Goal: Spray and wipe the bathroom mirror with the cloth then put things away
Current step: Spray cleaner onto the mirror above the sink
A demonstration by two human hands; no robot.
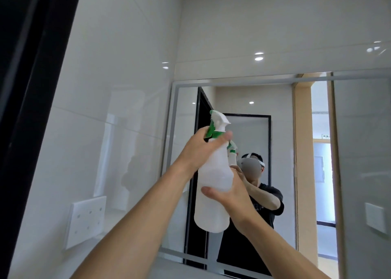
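A white spray bottle (pixel 213 185) with a green-and-white trigger head is held up in front of the bathroom mirror (pixel 313 173), its nozzle turned toward the glass. My left hand (pixel 196 149) grips the bottle's neck just under the trigger head. My right hand (pixel 228 192) wraps around the bottle's body from the right side. The mirror reflects a person in a dark shirt with a headset holding the same bottle. No cloth is in view.
A glossy white tiled wall (pixel 118 88) runs along the left, with a white socket plate (pixel 86 219) low on it. A black door frame (pixel 31 88) borders the far left. Another white plate (pixel 375 216) sits at the right edge.
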